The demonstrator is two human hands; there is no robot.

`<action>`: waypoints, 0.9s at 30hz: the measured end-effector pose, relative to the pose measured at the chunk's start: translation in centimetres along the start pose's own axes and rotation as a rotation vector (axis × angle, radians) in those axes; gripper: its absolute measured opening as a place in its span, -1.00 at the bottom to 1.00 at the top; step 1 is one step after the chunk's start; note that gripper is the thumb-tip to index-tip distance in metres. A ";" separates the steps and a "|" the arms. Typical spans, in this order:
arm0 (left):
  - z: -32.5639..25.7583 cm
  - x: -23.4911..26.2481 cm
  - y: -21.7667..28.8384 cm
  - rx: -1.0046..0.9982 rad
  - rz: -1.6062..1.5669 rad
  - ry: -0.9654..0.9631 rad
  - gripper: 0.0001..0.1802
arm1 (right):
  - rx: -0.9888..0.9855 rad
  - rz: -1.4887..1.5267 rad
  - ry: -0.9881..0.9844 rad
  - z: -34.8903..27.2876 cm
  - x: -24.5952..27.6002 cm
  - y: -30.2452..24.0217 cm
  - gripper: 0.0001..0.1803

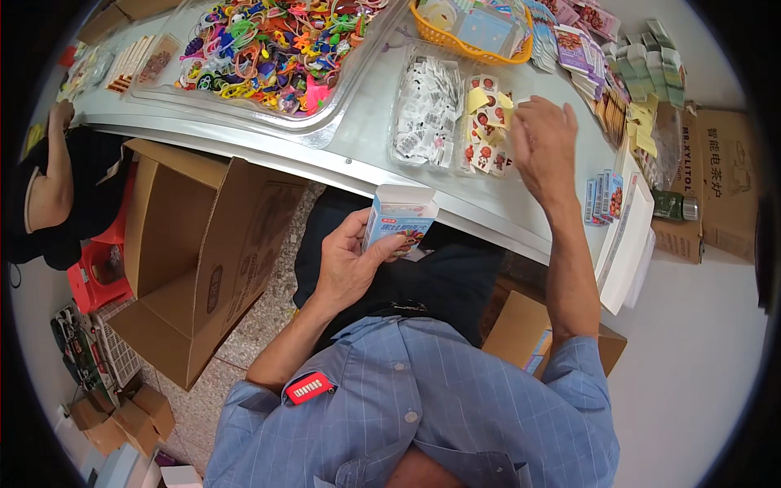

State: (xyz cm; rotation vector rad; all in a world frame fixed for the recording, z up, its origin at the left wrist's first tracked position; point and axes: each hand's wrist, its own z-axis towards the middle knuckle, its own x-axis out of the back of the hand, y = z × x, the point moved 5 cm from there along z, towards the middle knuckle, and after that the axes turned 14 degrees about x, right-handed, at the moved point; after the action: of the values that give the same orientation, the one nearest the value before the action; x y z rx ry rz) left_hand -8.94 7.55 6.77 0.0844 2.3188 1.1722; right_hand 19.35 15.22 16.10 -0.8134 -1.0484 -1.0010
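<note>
A seated person's left hand [346, 264] gripped a small light-blue cardboard carton with an open top flap [399, 218], held upright over the lap just near of the grey bench [366, 130] edge. The right hand [543, 146] hovered, fingers loosely spread and apparently empty, over a clear plastic tray of small red-and-white printed packets [486, 126] at the carton's far right. Keeping the carton's mouth level and facing up would likely make loading a packet cleaner.
</note>
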 end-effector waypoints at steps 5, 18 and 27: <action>0.4 -0.4 0.5 -0.044 -0.017 -0.060 -0.55 | -0.049 0.870 0.123 -0.3 3.8 -4.2 -0.89; 0.9 -2.0 0.2 -0.005 0.022 -0.090 -0.55 | 0.330 0.754 -0.085 0.3 1.5 -8.8 -0.94; 1.3 -2.6 1.0 -0.025 -0.107 -0.108 -0.57 | 0.114 1.082 0.033 0.0 0.0 -8.0 -0.92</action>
State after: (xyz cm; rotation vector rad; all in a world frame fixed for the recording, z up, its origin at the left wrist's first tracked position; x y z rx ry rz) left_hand -6.25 8.39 8.06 0.0141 2.1859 1.1155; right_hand 11.89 12.44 16.64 -1.0718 -0.4789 -0.0297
